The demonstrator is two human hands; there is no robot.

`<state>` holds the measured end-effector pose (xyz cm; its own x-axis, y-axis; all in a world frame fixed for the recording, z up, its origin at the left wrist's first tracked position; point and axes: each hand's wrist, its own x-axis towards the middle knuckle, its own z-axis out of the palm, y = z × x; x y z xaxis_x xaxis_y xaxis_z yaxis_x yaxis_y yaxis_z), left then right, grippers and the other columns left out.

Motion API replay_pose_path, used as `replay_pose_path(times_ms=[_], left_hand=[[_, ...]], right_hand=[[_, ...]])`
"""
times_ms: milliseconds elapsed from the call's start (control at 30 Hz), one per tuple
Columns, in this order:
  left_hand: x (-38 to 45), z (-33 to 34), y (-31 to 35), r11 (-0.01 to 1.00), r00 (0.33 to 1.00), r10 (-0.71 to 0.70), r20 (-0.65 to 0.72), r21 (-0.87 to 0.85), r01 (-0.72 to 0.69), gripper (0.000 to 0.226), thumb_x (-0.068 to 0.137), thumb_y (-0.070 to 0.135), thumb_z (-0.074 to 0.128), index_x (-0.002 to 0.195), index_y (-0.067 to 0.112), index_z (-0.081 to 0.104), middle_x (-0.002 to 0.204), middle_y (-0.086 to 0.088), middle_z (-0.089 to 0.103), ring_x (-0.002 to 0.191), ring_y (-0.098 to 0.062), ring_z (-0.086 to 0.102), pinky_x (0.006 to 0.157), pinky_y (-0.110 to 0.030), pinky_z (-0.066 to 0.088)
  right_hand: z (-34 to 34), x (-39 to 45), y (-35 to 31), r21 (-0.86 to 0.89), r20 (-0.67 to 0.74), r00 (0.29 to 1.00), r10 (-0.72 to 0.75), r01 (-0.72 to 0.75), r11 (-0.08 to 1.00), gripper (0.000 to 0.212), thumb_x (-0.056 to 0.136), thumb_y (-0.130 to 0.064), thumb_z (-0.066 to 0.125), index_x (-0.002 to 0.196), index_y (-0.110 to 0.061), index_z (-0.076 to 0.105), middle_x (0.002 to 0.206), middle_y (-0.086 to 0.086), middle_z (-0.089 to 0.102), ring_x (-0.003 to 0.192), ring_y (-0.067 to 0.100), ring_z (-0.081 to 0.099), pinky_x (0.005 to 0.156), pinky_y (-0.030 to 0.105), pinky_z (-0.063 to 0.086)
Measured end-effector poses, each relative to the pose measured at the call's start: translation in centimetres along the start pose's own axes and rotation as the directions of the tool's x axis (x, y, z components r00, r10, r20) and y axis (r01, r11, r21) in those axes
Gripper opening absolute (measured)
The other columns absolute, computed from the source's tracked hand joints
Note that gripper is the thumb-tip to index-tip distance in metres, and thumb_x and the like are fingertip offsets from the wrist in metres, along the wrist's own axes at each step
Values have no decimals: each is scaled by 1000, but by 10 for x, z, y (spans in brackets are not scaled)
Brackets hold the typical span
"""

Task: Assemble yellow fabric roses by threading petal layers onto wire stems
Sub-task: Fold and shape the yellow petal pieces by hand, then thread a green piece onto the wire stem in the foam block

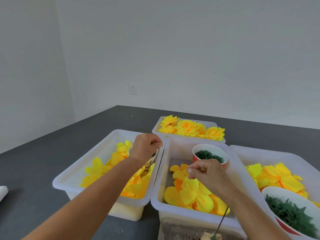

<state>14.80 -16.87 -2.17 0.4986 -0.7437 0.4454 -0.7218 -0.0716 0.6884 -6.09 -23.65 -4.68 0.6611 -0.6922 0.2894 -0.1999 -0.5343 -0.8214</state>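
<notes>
1. The left hand (144,148) is held above the far end of the left translucent white plastic bin (72,177), fingers (156,142) curled with the tips pinched together; what they pinch, if anything, is too small to tell.
2. Just under those fingers stands a printed paper cup (151,162), mostly hidden by the wrist, with loose yellow fabric petal layers (98,168) spread through the bin around it.
3. The right hand (207,175) hovers over the middle translucent white bin (178,146), fingers (192,171) bent and pinching the top edge of a yellow fabric petal piece (191,184).
4. Beneath that hand lie more yellow and orange petals (174,194); just beyond the knuckles sits a red paper cup of small dark green rings (210,155).
5. Near the wrist, a thin wire stem (223,219) slants up from a block at the lower edge.
6. Right of the right fingers, a third bin (270,153) holds yellow fabric squares (284,179) and a red-and-white bowl of green leaf pieces (290,213).
7. Beyond both hands, a far bin of finished yellow fabric roses (188,129) rests on the dark grey tabletop (34,161).
</notes>
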Motion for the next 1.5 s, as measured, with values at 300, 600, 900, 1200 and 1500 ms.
replay_pose_path(times_ms=[300, 600, 900, 1200, 1500], left_hand=[[-48, 3, 61, 686, 977, -20, 210, -709, 166, 13, 83, -10, 60, 77, 1, 63, 63, -6, 68, 55, -14, 64, 54, -22, 53], [-81, 3, 109, 702, 980, 143, 136, -712, -3, 8, 78, -6, 66, 74, 0, 64, 60, -11, 66, 52, -16, 63, 53, -22, 53], [-108, -7, 131, 639, 968, 202, 148, -769, -15, 15, 70, 10, 70, 77, -3, 66, 62, -12, 67, 54, -19, 63, 53, -24, 52], [-155, -18, 126, 708, 977, 202, 68, -699, -98, 20, 77, 39, 73, 79, 19, 75, 72, -4, 71, 63, -12, 63, 57, -23, 52], [-190, -8, 120, 744, 993, 97, 64, -668, -29, 22, 57, 34, 77, 79, 30, 75, 74, 4, 71, 61, -3, 57, 58, -16, 49]], right_hand=[[-20, -9, -30, 359, -172, 984, 37, 27, 933, 7, 79, -8, 71, 86, -8, 74, 73, 3, 72, 66, 7, 65, 61, 17, 51], [-30, -42, -67, 712, -46, 965, 257, -149, 686, 21, 59, -23, 72, 77, -13, 73, 71, 4, 72, 65, 13, 68, 53, 22, 51], [-40, -76, -81, 774, 13, 971, 240, -161, 612, 21, 61, -19, 66, 79, -9, 65, 67, 3, 69, 61, 10, 65, 56, 20, 50], [-47, -115, -89, 833, -88, 963, 255, -69, 549, 8, 66, -12, 63, 65, -7, 68, 66, 7, 69, 56, 12, 66, 47, 20, 51], [-46, -141, -94, 810, -39, 976, 216, -96, 579, 8, 57, -7, 67, 61, -10, 74, 69, 10, 70, 61, 14, 69, 52, 19, 53]])
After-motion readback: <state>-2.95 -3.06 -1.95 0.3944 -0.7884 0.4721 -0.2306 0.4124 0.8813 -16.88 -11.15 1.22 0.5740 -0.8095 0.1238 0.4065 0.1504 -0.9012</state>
